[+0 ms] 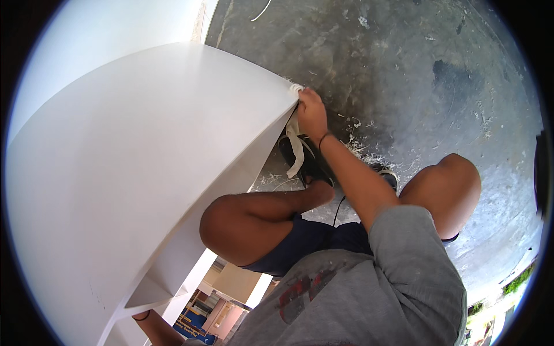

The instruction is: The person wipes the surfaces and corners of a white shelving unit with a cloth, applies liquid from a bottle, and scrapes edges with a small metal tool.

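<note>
My right hand (312,113) is closed at the far corner of a large white cabinet (150,127), its fingers bent around a pale cloth strip (296,153). One bunched end of the strip shows over the corner, and a longer beige end hangs below the hand, above my shoe. At the lower left, my left forearm (156,330) with a dark band reaches behind the cabinet's edge. The panel hides the left hand and its fingers. White shelf dividers (151,294) show along the cabinet's open side, near that wrist.
My bent legs (248,222) are close beside the cabinet's open side. White shavings (363,151) lie scattered over the grey concrete floor (398,75) around my shoes. A white wall-like surface (115,29) stands beyond the cabinet. Boxes and a blue printed item (193,326) sit below left.
</note>
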